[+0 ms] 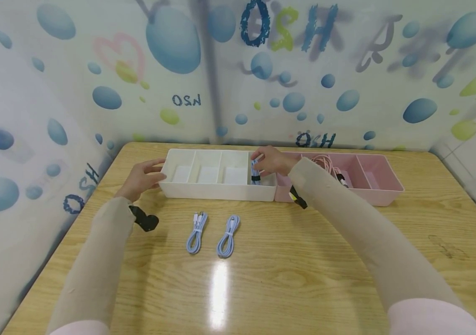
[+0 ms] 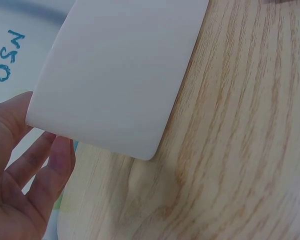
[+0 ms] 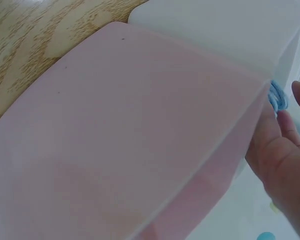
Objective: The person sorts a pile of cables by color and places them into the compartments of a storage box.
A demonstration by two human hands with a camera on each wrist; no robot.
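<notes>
Two hands work at the white tray [image 1: 217, 191] on the worktop [image 1: 305, 260]: the right hand [image 1: 272, 161] pinches a coiled blue cable [image 1: 255, 173] down in the tray's rightmost compartment, just beside the pink tray [image 1: 372, 193]. The left hand [image 1: 143, 177] rests with relaxed, straight fingers against the white tray's left end, grasping nothing. Nearer the person, two more blue cables [image 1: 212, 232] lie side by side on the wood.

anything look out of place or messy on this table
Nothing stands out. Two coiled blue cables lie neatly on the table; white tray and pink tray sit side by side, squared up.
</notes>
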